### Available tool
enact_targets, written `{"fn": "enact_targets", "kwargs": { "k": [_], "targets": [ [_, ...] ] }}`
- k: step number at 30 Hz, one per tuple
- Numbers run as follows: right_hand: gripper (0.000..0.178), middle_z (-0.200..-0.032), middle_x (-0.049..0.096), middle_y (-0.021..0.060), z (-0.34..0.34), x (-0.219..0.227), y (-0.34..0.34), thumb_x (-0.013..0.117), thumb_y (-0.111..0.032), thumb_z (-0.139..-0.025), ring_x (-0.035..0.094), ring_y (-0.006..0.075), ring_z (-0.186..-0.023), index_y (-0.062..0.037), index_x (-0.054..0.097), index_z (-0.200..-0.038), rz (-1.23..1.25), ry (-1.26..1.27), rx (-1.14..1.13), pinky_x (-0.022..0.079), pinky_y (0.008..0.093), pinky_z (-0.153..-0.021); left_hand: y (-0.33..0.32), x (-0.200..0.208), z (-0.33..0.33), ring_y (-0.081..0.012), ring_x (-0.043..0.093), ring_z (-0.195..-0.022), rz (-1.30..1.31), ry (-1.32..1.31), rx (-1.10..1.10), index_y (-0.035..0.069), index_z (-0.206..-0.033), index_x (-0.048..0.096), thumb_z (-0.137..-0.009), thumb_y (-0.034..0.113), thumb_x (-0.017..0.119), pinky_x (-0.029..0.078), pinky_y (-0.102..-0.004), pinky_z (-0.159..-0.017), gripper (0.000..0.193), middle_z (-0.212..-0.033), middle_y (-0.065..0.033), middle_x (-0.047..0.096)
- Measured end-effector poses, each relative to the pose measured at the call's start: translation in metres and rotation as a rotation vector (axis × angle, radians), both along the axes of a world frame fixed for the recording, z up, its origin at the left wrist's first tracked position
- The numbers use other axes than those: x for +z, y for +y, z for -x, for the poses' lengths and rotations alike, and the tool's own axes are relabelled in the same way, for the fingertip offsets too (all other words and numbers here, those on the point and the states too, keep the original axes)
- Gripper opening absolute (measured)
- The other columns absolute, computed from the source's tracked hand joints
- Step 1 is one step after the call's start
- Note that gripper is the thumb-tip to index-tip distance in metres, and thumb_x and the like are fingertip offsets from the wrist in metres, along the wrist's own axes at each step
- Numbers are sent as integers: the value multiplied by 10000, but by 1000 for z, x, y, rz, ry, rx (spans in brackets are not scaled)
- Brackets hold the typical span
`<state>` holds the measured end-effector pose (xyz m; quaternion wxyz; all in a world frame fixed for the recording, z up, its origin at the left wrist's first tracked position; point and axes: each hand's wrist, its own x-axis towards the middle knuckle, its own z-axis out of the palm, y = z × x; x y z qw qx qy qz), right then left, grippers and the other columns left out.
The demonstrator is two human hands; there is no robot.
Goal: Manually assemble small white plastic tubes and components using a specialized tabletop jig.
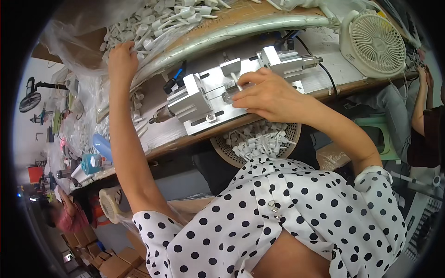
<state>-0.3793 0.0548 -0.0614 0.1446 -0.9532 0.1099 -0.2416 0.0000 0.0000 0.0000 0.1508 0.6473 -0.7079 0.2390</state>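
Observation:
My left hand [123, 62] reaches to the far left, at the edge of a heap of white plastic parts [155, 23] with cup-shaped heads and thin stems. Its fingers are curled in, and their tips are hidden. My right hand [271, 95] is over the middle of a silver metal fixture [197, 99], fingers pinched together. From between them pokes the thin white stem of a plastic part [236, 81]; its lower end is hidden by the fingers and fixture. The fixture has a block at each end, each with a cylinder pointing outward.
A round basket [222, 150] of similar white parts sits below the bench edge, near my lap. Clear plastic sheeting [79, 44] drapes over the heap's box. A white fan [373, 41] stands at right, with a black cable [328, 74] near the fixture. Other people work at both sides.

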Motion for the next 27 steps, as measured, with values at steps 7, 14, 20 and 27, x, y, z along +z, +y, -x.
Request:
{"fn": "enact_targets", "kwargs": {
  "k": [7,14,20,27],
  "targets": [
    [233,-952,665,82,-8,-8,-7,645,-94,-739,601,245,-987,-73,653,-971,119,-188,11,408,391,-959,31,23,20,-225,571,-751,-40,327,-101,9,-911,611,-747,50,614,453,-319,-681,169,-870,-101,601],
    [257,-991,661,64,-4,30,-46,636,-158,-808,612,209,-979,-90,632,-1056,-120,-81,8,455,380,-884,102,1,104,-27,482,-664,108,995,-228,16,-891,638,-804,32,634,375,-178,-550,89,-867,6,536],
    [236,-837,642,231,-36,63,-176,664,-234,-728,629,371,-836,-30,684,-845,206,93,-681,490,439,-775,140,-68,229,-228,611,-795,114,820,-296,26,-891,636,-717,72,732,495,-298,-594,204,-1063,-123,590],
    [175,-807,629,256,-27,49,-196,588,-122,-737,636,368,-788,8,656,-832,250,-225,-599,500,451,-704,125,-83,252,-359,584,-906,29,706,-301,-46,-923,579,-736,11,674,499,-393,-763,217,-1097,-209,539]
  ]
}}
